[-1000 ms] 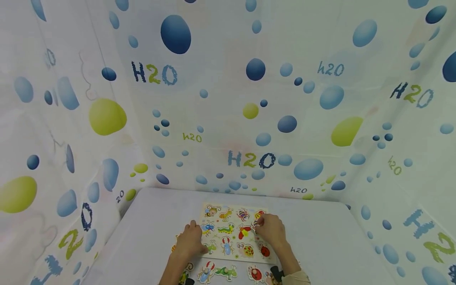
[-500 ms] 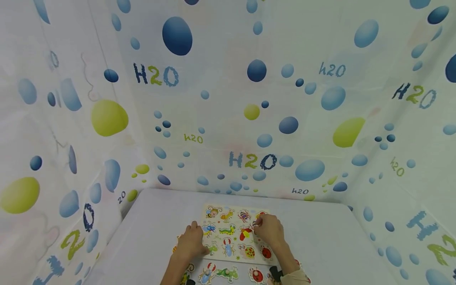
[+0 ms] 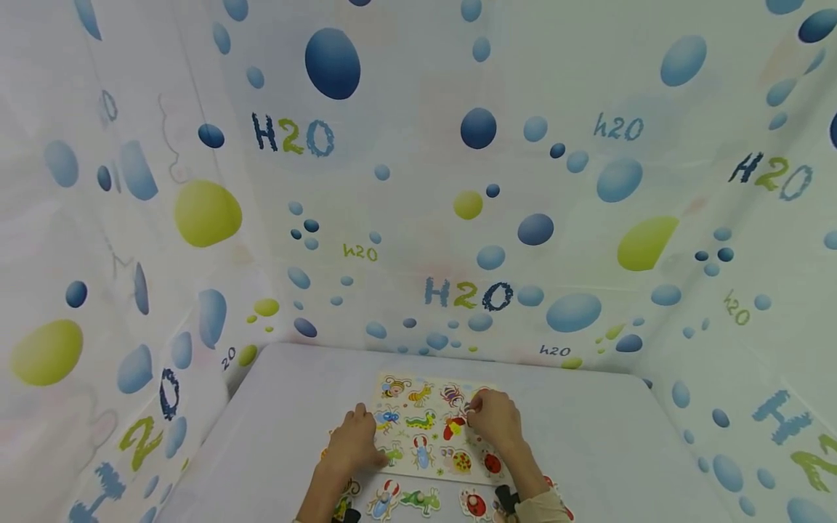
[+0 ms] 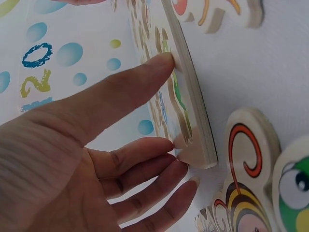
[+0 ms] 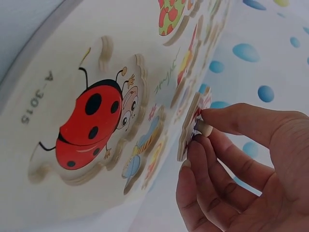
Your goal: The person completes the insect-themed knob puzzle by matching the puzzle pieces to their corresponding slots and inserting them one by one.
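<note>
A pale wooden insect puzzle board (image 3: 407, 442) lies on the table, its shallow cut-outs printed with bugs. My left hand (image 3: 353, 442) is at its left side; in the left wrist view the thumb (image 4: 145, 77) lies on the board's face and the other fingers stretch loosely by the edge. My right hand (image 3: 498, 423) pinches the small peg (image 5: 204, 128) of a flat wooden puzzle piece (image 5: 186, 133) over the board's right part. The piece stands tilted close to the board, and its picture is mostly hidden. A red ladybug cut-out (image 5: 89, 121) shows nearer the right wrist camera.
Loose pegged pieces lie in front of the board: a stag beetle (image 3: 383, 501), a green grasshopper (image 3: 421, 501) and a ladybug (image 3: 474, 503). More pieces lie partly under both wrists, including one with a spiral antenna (image 4: 248, 154). Patterned curtains (image 3: 392, 218) surround the white table (image 3: 582, 436).
The head view has swung slightly, so everything sits a little further right. My right hand has shifted slightly left over the board with the piece; my left hand stays at the board's edge.
</note>
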The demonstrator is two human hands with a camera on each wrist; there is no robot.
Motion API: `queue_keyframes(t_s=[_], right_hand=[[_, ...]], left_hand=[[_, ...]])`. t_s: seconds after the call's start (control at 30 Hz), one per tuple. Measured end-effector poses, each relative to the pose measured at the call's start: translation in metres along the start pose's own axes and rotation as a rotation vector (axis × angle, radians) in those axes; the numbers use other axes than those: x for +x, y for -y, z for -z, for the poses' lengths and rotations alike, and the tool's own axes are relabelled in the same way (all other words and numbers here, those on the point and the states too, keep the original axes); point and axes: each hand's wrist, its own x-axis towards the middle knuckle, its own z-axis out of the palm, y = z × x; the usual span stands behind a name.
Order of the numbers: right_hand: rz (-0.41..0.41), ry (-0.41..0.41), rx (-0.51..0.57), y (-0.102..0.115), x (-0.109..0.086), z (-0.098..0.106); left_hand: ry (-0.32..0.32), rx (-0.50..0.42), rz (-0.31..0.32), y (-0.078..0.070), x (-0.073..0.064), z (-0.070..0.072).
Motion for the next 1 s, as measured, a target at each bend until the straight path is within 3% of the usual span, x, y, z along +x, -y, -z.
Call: queue_keyframes(t_s=[0.3,1.0], right_hand=[[-0.045,0.037,0.003,0.005,0.008,-0.004],[-0.036,0.083,-0.019,0.012,0.021,-0.006]], left_hand=[[0.009,-0.005,0.009,-0.001,0.0,0.001],[0.008,-0.015,0.013,-0.001,-0.001,0.003]])
